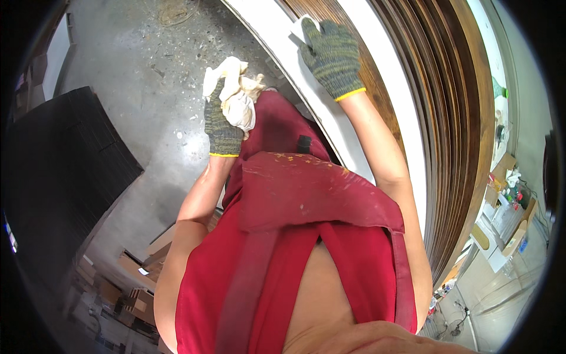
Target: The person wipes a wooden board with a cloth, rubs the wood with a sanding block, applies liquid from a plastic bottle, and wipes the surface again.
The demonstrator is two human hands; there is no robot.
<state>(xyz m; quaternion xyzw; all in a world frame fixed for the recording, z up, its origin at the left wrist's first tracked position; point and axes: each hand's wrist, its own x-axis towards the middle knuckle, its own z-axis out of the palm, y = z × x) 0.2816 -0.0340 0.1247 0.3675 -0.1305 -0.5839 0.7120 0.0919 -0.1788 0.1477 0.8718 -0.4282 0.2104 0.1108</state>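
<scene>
My left hand [223, 127], in a grey-green knit glove with a yellow cuff, is closed round a crumpled off-white rag [239, 106], held beside my red apron [283, 127]. The right hand [336, 56], gloved the same way, reaches forward over a long work surface with white strips and brown wood grain. Under its thumb and fingers sits a small white pad [302, 26], perhaps a folded cloth; the palm hides part of it. That pad rests at the border of a white strip [295, 68] and a brown wood-grained board [377, 76].
Many dark brown slats [439, 88] stand in a row along the right. Bottles and cartons [513, 197] lie beyond them. On the left are a large black stack of sheets [65, 159] and a speckled grey floor [147, 76]. Wooden pieces [138, 301] lie lower left.
</scene>
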